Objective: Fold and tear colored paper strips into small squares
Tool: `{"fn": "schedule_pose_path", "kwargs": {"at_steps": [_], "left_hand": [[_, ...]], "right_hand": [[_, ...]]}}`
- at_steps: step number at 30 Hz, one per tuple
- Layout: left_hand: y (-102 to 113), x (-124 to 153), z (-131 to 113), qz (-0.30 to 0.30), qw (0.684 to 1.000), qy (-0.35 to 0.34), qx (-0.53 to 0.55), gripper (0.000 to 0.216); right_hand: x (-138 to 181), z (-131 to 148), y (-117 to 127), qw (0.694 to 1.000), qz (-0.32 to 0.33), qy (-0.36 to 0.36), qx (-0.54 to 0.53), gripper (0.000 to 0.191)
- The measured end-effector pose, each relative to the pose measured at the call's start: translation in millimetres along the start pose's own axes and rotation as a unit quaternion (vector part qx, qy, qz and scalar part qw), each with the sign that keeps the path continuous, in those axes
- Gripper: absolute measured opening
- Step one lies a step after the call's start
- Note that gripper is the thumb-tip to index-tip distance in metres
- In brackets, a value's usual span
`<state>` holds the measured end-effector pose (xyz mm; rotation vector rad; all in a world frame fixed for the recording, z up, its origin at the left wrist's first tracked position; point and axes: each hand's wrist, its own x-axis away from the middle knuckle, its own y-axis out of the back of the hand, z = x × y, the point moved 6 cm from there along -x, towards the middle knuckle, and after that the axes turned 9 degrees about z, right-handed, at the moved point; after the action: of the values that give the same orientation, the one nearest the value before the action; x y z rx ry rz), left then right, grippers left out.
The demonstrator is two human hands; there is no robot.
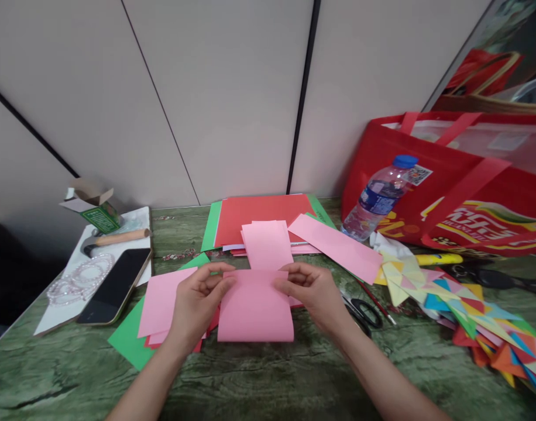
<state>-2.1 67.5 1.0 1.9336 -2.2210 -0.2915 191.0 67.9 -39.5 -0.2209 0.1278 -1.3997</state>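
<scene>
A sheet of pink paper (256, 307) is bent over on itself, its rounded fold toward me and its edges at the far side. My left hand (204, 292) pinches the far left corner between thumb and fingers. At the far right corner, my right hand (309, 289) grips the same sheet in a like pinch. Just beyond lies a stack of pink paper strips (268, 242). More pink paper pieces (162, 304) rest on green and red sheets by my left wrist, and a long pink strip (338, 245) slants off to the right.
Red and green sheets (263, 210) lie against the wall. Left are a phone (116, 286), a hammer-like tool (119, 238), beads (81, 279) and a small box (96, 210). Right are scissors (364, 313), a water bottle (380, 196), folded coloured paper (483, 316) and a red bag (452, 181).
</scene>
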Motion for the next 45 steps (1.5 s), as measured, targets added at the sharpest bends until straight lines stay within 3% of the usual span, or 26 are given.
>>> {"fn": "schedule_pose_path", "kwargs": {"at_steps": [12, 22, 27, 45], "left_hand": [[-0.2, -1.0, 1.0, 0.024, 1.000, -0.015, -0.013, 0.024], [3.0, -1.8, 2.2, 0.004, 1.000, -0.020, -0.023, 0.022], [0.7, -1.3, 0.5, 0.020, 1.000, -0.011, 0.003, 0.026], [-2.6, -0.2, -0.2, 0.020, 0.995, 0.031, 0.097, 0.025]], "right_hand": [[1.1, 0.7, 0.5, 1.000, 0.006, -0.010, 0.005, 0.026], [0.2, 2.1, -1.7, 1.000, 0.014, 0.000, 0.011, 0.024], [1.8, 7.1, -1.6, 0.998, 0.015, 0.030, 0.057, 0.027], [0.7, 1.1, -1.4, 0.997, 0.009, 0.022, 0.067, 0.026]]}}
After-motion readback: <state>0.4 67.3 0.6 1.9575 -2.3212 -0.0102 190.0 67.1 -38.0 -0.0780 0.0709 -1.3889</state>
